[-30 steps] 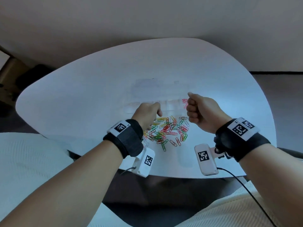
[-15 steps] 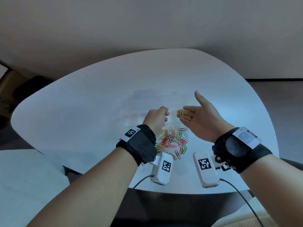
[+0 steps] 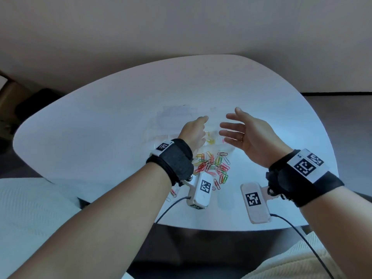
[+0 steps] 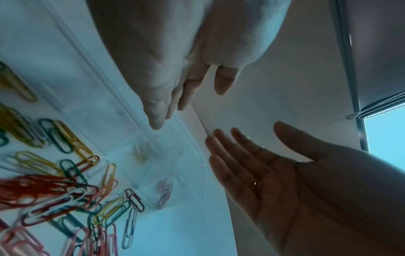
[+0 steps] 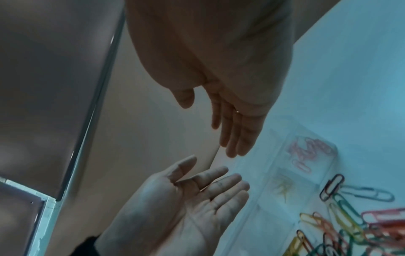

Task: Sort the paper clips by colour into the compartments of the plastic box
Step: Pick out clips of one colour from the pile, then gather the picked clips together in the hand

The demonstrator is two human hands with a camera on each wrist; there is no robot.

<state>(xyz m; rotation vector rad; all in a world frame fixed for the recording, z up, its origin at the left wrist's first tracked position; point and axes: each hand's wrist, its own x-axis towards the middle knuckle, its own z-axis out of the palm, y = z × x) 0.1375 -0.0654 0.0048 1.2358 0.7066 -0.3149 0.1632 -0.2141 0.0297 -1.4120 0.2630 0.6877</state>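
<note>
A clear plastic box (image 3: 173, 119) lies on the white table (image 3: 100, 127). One near compartment holds yellow clips (image 3: 209, 140), and the compartment to its right holds pink clips (image 3: 223, 140). A mixed pile of coloured clips (image 3: 213, 166) lies in front of the box. My left hand (image 3: 196, 127) and right hand (image 3: 239, 127) hover over the box, palms facing each other, fingers straight and empty. The left wrist view shows the yellow clips (image 4: 141, 154), the pink clips (image 4: 164, 192) and the pile (image 4: 54, 190). In the right wrist view the pink clips (image 5: 306, 152) and yellow clips (image 5: 282, 188) show through the box.
A few stray clips (image 3: 174, 192) lie near the table's front edge by my left wrist. Cables (image 3: 302, 234) trail from both wrist cameras over that edge. A white cushion (image 3: 30, 218) sits at the lower left. A plain wall stands behind the table.
My right hand went from a fist to a flat palm carrying a yellow clip, and is now empty. My left hand rose from the pile and opened beside it.
</note>
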